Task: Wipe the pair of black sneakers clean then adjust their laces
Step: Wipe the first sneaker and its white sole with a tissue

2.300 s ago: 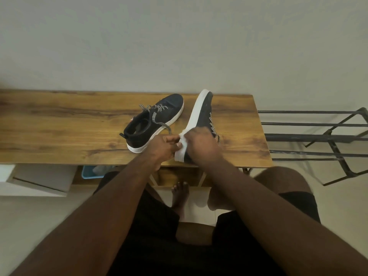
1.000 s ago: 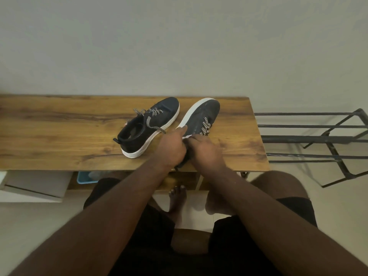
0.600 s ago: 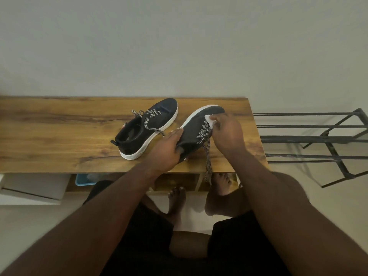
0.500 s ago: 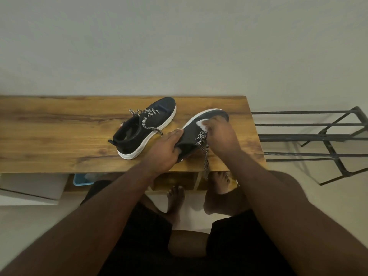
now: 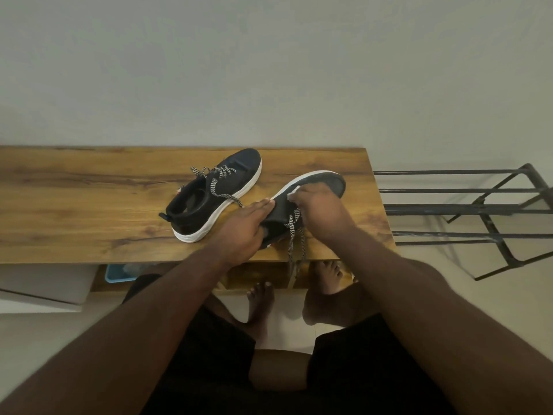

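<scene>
Head view: left hand (image 5: 242, 232) grips heel end of right sneaker (image 5: 314, 190), tilted on the wooden worktop (image 5: 74, 205) near its right end. Right hand (image 5: 321, 209) pinches white wipe (image 5: 292, 193) against the upper. Left sneaker (image 5: 215, 193) sits upright beside it, laces (image 5: 294, 235) hanging loose over the worktop edge.

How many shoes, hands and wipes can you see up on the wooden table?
Black sneakers: 2, one resting on the table, one held
Hands: 2, left hand and right hand
White wipes: 1, the wipe under the right hand
Total: 5
</scene>
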